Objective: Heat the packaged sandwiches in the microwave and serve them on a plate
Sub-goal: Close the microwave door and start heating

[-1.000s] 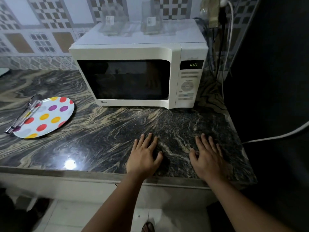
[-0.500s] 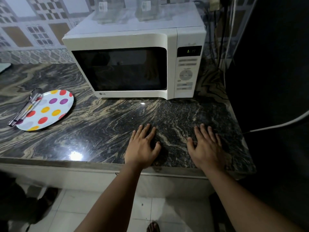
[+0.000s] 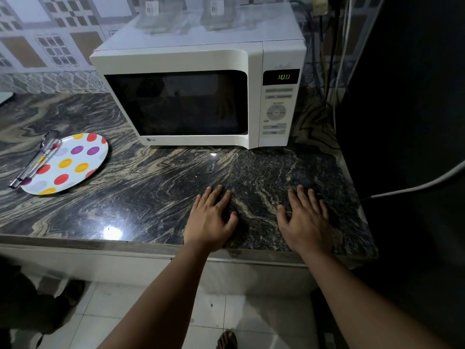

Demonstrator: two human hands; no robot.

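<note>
A white microwave stands at the back of the dark marbled counter with its door closed and its display reading 1:00. Its dark window hides whatever is inside; no sandwich is visible. A white plate with coloured dots lies on the counter to the left, with metal tongs resting across its left rim. My left hand and my right hand lie flat on the counter near its front edge, fingers spread, holding nothing.
Two clear glass containers sit on top of the microwave. Cables hang down to its right, and a white cable crosses the dark space beyond the counter's right end. Tiled floor lies below the front edge.
Only the head camera has shifted slightly; both hands stay flat in the same place on the counter. The microwave display still reads 1:00.
</note>
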